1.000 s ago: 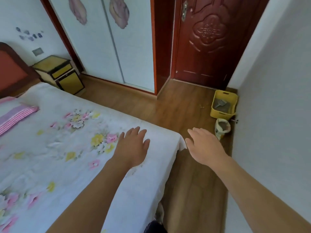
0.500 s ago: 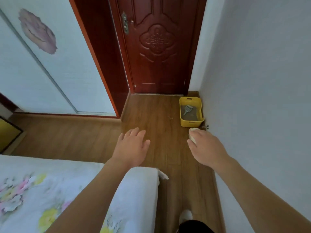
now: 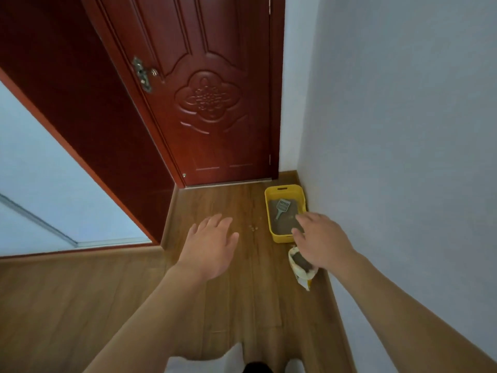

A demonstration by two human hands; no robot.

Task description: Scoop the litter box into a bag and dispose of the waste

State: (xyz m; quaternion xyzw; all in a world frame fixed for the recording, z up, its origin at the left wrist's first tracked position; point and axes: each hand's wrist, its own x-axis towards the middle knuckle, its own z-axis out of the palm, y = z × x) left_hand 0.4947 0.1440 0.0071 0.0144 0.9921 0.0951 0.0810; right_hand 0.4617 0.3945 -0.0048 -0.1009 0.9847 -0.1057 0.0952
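Observation:
A yellow litter box stands on the wooden floor against the right wall, near the door. A grey slotted scoop lies on the grey litter inside it. Just in front of the box stands an open white and yellow bag with dark litter showing at its mouth. My right hand is stretched out in the air with fingers apart, covering the box's near right corner and part of the bag from view. My left hand hovers open over the floor, left of the box. Neither hand holds anything.
A dark red carved door closes the far end of the passage. The white wall runs along the right. A white sliding wardrobe panel is on the left. A few litter grains lie on the floor beside the box.
The view has moved forward past the bed toward the door. The litter box and bag are nearer. My right hand now reaches over the box's near corner.

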